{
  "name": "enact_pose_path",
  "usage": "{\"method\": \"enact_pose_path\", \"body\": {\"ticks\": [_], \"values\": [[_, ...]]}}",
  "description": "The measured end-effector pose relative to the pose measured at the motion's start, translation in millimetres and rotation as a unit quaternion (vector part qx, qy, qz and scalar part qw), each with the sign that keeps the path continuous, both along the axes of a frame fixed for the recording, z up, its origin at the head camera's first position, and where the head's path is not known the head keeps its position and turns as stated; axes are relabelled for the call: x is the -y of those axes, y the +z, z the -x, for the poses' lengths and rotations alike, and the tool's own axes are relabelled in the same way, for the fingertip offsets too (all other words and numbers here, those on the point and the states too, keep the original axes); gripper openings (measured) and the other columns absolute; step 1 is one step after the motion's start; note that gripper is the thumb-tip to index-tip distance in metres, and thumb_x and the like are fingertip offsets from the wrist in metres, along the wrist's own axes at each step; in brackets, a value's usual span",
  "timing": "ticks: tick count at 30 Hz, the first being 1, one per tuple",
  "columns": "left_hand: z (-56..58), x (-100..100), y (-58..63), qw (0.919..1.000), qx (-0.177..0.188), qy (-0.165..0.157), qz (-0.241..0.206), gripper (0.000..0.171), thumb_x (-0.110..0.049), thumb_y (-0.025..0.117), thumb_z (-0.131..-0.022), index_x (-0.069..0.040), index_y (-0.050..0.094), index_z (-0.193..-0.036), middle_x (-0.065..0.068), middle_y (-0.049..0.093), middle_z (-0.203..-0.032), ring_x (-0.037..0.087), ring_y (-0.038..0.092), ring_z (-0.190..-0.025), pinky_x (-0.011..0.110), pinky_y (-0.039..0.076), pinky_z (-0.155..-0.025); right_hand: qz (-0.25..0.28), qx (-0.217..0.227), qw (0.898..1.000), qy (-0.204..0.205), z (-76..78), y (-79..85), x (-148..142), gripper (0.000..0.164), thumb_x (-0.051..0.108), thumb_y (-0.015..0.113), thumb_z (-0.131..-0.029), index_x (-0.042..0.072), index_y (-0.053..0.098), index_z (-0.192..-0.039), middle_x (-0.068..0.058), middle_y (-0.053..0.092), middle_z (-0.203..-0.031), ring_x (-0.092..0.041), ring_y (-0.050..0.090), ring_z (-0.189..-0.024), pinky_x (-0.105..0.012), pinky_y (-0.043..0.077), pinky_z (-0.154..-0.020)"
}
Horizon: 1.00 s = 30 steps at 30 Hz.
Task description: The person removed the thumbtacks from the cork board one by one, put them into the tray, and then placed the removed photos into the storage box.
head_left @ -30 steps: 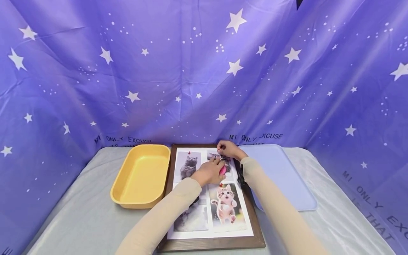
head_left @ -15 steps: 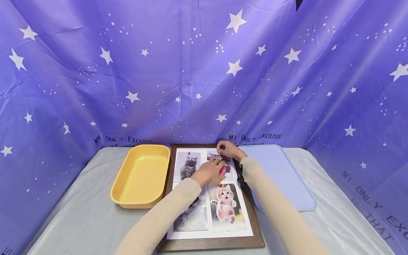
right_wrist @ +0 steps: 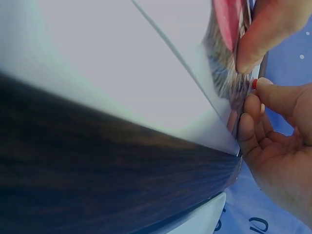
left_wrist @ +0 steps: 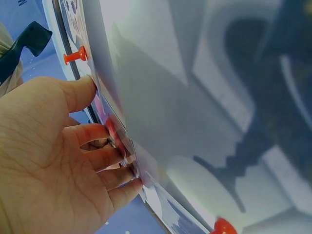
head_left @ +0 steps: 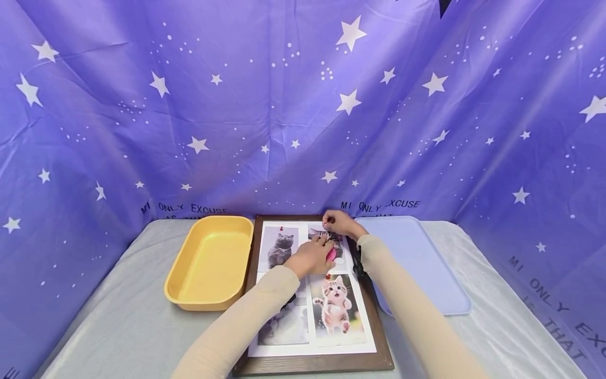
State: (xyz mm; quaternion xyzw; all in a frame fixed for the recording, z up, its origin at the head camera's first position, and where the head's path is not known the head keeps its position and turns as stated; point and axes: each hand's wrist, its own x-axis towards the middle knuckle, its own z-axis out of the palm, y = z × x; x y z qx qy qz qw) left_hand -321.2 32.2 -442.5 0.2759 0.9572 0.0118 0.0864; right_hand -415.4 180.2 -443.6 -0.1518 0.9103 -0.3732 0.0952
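Observation:
A brown-framed board point(head_left: 317, 363) lies on the table with cat photos on its white surface. My left hand point(head_left: 310, 257) rests its spread fingers on the upper right photo point(head_left: 339, 260), a tabby cat with something pink. At that photo's top edge, my right hand point(head_left: 340, 222) pinches a red push pin point(right_wrist: 254, 84) between thumb and fingers; its point is hidden. One red push pin point(head_left: 281, 228) stands in the grey cat photo point(head_left: 280, 251). Another red push pin point(head_left: 328, 276) stands at the top of the leaping kitten photo point(head_left: 335, 310).
To the board's left stands a yellow tray point(head_left: 208, 263) with raised walls. A flat pale blue tray point(head_left: 421, 268) lies to the right, beneath the right forearm. My left sleeve point(head_left: 241, 326) partly covers the lower left photo point(head_left: 286, 329). A starry purple curtain point(head_left: 265, 105) surrounds the table.

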Motion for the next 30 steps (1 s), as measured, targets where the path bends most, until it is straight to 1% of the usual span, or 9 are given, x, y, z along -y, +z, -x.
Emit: {"method": "enact_pose_path", "body": {"ticks": [4, 7, 12, 17, 20, 24, 30], "values": [[-0.7, 0.2, 1.6, 1.0, -0.001, 0.0, -0.001, 0.067, -0.047, 0.052, -0.103, -0.015, 0.035, -0.16, 0.012, 0.028, -0.168, 0.034, 0.028, -0.155, 0.041, 0.038, -0.122, 0.005, 0.001, 1.0, 0.003, 0.2, -0.2, 0.0, 0.005, -0.004, 0.057, -0.096, -0.001, 0.06, -0.098, -0.009, 0.06, -0.093, -0.014, 0.049, -0.072, -0.023, 0.042, -0.057], [-1.4, 0.4, 2.9, 1.0, 0.001, 0.001, 0.0, 0.067, -0.047, 0.052, -0.103, -0.016, 0.034, -0.16, 0.012, 0.027, -0.168, 0.034, 0.028, -0.155, 0.042, 0.038, -0.122, 0.007, -0.001, 1.0, 0.006, 0.0, 0.6, -0.2, 0.005, -0.003, 0.057, -0.096, -0.003, 0.06, -0.099, -0.012, 0.061, -0.095, -0.014, 0.05, -0.075, -0.021, 0.043, -0.059], [-2.6, 0.3, 3.9, 1.0, 0.006, 0.002, -0.002, 0.067, -0.047, 0.052, -0.103, -0.016, 0.034, -0.16, 0.012, 0.027, -0.168, 0.033, 0.027, -0.155, 0.041, 0.038, -0.122, 0.017, 0.007, 1.0, 0.002, 0.8, -0.9, -0.8, 0.006, -0.004, 0.056, -0.097, -0.001, 0.061, -0.098, -0.011, 0.06, -0.096, -0.014, 0.049, -0.074, -0.022, 0.042, -0.058], [-3.1, 0.4, 3.8, 1.0, 0.009, 0.003, -0.001, 0.067, -0.047, 0.051, -0.104, -0.016, 0.034, -0.16, 0.011, 0.026, -0.169, 0.033, 0.026, -0.156, 0.041, 0.037, -0.122, 0.018, 0.002, 1.0, 0.003, 2.1, -4.3, -1.9, 0.006, -0.004, 0.057, -0.096, 0.001, 0.061, -0.097, -0.009, 0.06, -0.094, -0.013, 0.05, -0.076, -0.021, 0.043, -0.059], [-3.4, 0.6, 3.7, 0.9999, 0.011, 0.003, 0.0, 0.067, -0.047, 0.05, -0.104, -0.016, 0.033, -0.16, 0.011, 0.026, -0.169, 0.033, 0.026, -0.156, 0.041, 0.037, -0.122, 0.017, 0.003, 1.0, 0.0, 2.1, -5.3, -2.5, 0.007, -0.004, 0.057, -0.096, 0.002, 0.061, -0.096, -0.008, 0.06, -0.093, -0.013, 0.049, -0.073, -0.022, 0.042, -0.057], [-4.0, 0.9, 2.8, 0.9999, 0.011, 0.002, 0.003, 0.067, -0.047, 0.05, -0.104, -0.015, 0.033, -0.161, 0.012, 0.025, -0.169, 0.034, 0.026, -0.156, 0.041, 0.037, -0.123, 0.016, 0.01, 1.0, -0.002, 1.2, -4.5, -2.0, 0.008, -0.004, 0.057, -0.096, 0.003, 0.06, -0.095, -0.008, 0.059, -0.093, -0.013, 0.048, -0.07, -0.022, 0.041, -0.054], [-4.1, 0.8, 3.3, 1.0, 0.003, -0.002, 0.007, 0.067, -0.048, 0.049, -0.104, -0.015, 0.033, -0.16, 0.012, 0.026, -0.169, 0.034, 0.027, -0.155, 0.04, 0.036, -0.123, 0.009, 0.004, 1.0, -0.002, -1.5, -0.5, -0.7, 0.008, -0.004, 0.056, -0.097, 0.001, 0.061, -0.098, -0.011, 0.061, -0.096, -0.013, 0.047, -0.068, -0.023, 0.041, -0.055]]}}
